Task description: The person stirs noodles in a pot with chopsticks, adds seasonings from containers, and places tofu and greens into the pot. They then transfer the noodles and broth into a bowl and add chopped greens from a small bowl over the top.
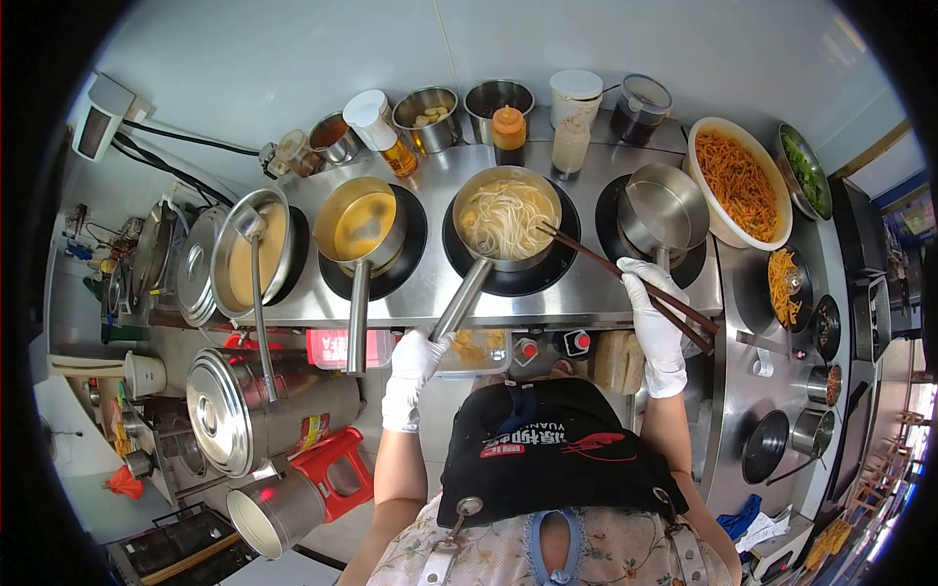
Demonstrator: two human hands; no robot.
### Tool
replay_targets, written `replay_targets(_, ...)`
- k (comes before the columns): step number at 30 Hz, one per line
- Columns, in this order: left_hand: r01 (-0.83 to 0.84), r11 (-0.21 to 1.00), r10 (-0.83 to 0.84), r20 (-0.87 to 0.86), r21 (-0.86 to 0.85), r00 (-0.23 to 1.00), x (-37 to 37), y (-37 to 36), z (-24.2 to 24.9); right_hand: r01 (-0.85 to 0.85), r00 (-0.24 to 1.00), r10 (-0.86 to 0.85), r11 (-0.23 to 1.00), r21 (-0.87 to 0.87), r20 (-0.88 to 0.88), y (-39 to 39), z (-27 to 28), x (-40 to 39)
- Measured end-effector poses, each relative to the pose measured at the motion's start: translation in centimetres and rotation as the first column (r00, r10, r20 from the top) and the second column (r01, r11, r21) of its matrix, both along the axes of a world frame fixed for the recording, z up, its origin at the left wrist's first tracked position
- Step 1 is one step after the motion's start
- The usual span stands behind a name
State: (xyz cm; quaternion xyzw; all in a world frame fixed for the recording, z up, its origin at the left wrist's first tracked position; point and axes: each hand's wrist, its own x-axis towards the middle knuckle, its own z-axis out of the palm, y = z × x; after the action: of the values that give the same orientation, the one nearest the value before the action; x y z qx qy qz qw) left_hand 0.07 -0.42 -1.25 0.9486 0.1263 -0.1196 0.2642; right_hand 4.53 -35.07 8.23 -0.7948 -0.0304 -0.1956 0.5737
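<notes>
A steel saucepan [528, 261] of white noodles [505, 217] in yellowish broth sits on the middle round burner. My left hand [418, 356], in a white glove, is closed around the end of its handle [463, 296]. Long brown chopsticks [601, 259] are gripped in my gloved right hand [654, 311]. Their tips reach the right side of the noodles. On the left burner stands a saucepan [332, 190] of yellow broth, its handle pointing toward me. Just beyond my right hand, another saucepan [664, 205] holds what looks like clear liquid.
A wide steel bowl [231, 244] with a ladle [256, 283] stands far left. Squeeze bottles [509, 132] and steel pots [427, 107] line the wall. At right is a white tub [696, 161] of orange-brown shredded food. A large lidded pot [217, 410] stands below the counter.
</notes>
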Motion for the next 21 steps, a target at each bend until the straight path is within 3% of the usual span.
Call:
replay_targets(7, 0.010, 1.000, -0.011, -0.065, -0.006, 0.998, 0.2, -0.5, 1.7, 0.003, 1.000, -0.003, 0.999, 0.036, -0.010, 0.1, 0.0, -0.1)
replay_targets(21, 0.001, 1.000, -0.002, -0.024, -0.007, 1.000, 0.1, -0.2, 0.7, -0.007, 1.000, 0.007, 0.999, 0.031, -0.016, 0.0, -0.2, -0.2)
